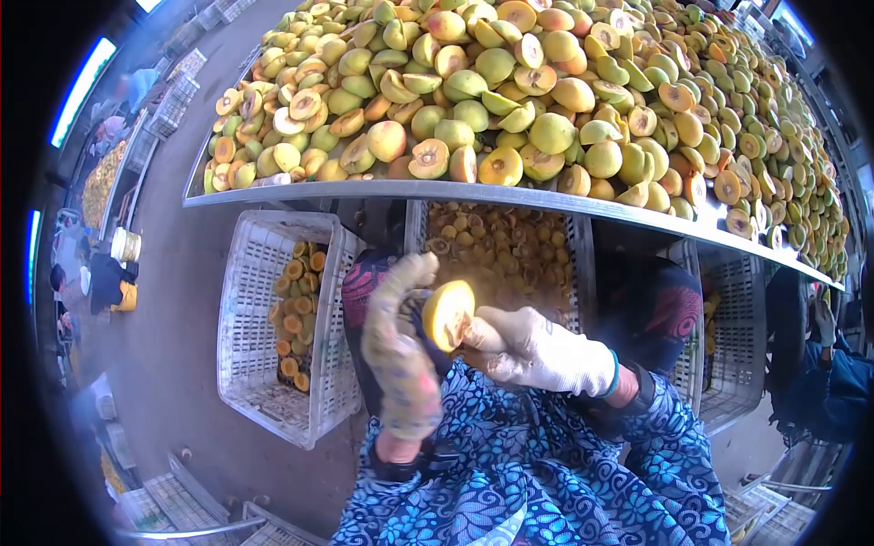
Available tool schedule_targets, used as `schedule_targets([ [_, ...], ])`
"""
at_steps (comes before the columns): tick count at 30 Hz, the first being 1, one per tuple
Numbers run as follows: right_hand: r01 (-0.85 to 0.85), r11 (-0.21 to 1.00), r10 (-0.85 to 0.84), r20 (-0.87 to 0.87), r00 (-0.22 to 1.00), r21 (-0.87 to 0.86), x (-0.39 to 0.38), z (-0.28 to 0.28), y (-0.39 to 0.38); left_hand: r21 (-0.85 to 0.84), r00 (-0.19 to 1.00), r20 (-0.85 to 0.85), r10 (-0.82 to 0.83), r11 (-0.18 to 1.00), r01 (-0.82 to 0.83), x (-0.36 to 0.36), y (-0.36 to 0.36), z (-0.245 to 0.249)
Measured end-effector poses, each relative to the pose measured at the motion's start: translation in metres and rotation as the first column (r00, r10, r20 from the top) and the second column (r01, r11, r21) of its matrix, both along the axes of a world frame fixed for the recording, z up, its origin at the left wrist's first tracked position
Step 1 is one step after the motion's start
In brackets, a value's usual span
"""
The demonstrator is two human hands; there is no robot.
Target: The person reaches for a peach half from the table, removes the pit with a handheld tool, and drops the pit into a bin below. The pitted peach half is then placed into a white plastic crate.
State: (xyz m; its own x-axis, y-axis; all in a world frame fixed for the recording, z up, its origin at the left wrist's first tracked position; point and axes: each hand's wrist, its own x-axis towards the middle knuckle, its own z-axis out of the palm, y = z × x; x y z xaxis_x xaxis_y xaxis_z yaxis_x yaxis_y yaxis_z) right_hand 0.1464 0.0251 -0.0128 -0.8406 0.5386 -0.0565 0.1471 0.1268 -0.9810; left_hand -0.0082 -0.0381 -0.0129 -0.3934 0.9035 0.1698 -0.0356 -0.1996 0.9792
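Note:
My right hand (546,350), in a white knit glove, grips a halved yellow peach (448,316) at its right edge. The fruit stands on edge above my lap, and my gloved fingertips overlap its browned lower part. Close on the left of the peach is my left hand (401,346), in a stained, patterned glove. It curves upward with its fingertips bent toward the fruit. Motion blur and the hand's angle hide whether it holds anything. Below and beyond my hands is a crate (583,264) of small brownish pieces, perhaps pits.
A metal-edged table (391,189) heaped with peach halves (546,132) spans the front. A white crate (264,364) with peach halves stands at left, another crate (733,337) at right. A co-worker (824,382) is at far right; other people (100,282) work at far left.

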Motion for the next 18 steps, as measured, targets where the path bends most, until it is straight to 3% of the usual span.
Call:
schedule_targets([
  [2,-0.098,0.994,0.096,-0.052,0.994,-0.046,0.0,-0.002,-0.003,0.282,0.981,-0.169,0.094,0.959,-0.043,0.006,0.001,-0.03],
  [3,-0.094,0.993,0.09,-0.06,0.994,-0.069,-0.001,-0.009,-0.01,0.271,0.982,-0.163,0.097,0.961,-0.05,0.001,-0.004,-0.035],
  [5,-0.11,0.99,0.111,0.007,0.994,-0.087,0.003,-0.019,-0.006,-0.05,0.979,-0.065,-0.193,0.981,0.19,-0.009,0.004,-0.017],
  [7,-0.128,0.989,0.126,-0.034,0.991,-0.071,0.006,-0.02,-0.006,-0.344,0.929,0.009,-0.371,0.871,0.351,-0.018,0.015,0.001],
  [9,-0.068,0.942,0.071,-0.004,0.997,-0.327,0.008,-0.016,-0.006,-0.062,0.79,0.435,-0.433,0.86,0.506,-0.019,0.02,0.004],
  [10,-0.011,0.847,0.087,0.119,0.989,-0.531,0.011,-0.004,-0.001,0.016,0.705,0.597,-0.383,0.884,0.467,-0.012,0.019,0.009],
  [11,-0.009,0.846,0.084,0.117,0.99,-0.533,0.01,-0.005,0.0,0.013,0.705,0.597,-0.384,0.883,0.47,-0.008,0.016,0.007],
  [13,-0.086,0.948,0.111,0.066,0.992,-0.305,0.008,-0.011,-0.004,-0.029,0.754,0.636,-0.167,0.97,0.24,-0.001,0.005,-0.002],
  [14,-0.083,0.947,0.108,0.065,0.992,-0.311,0.007,-0.016,-0.007,-0.072,0.889,0.439,-0.133,0.981,0.183,0.005,0.001,-0.012],
  [15,-0.11,0.973,0.114,0.009,0.993,-0.203,0.006,-0.023,-0.009,-0.131,0.977,0.081,-0.197,0.97,0.207,-0.004,-0.004,-0.023],
  [16,-0.134,0.987,0.13,-0.047,0.99,-0.092,0.006,-0.028,-0.011,-0.153,0.983,0.036,-0.178,0.971,0.182,-0.004,-0.003,-0.021],
  [18,-0.14,0.989,0.139,-0.045,0.989,-0.038,0.006,-0.034,-0.015,-0.179,0.987,-0.007,-0.159,0.972,0.155,-0.005,-0.002,-0.014],
])
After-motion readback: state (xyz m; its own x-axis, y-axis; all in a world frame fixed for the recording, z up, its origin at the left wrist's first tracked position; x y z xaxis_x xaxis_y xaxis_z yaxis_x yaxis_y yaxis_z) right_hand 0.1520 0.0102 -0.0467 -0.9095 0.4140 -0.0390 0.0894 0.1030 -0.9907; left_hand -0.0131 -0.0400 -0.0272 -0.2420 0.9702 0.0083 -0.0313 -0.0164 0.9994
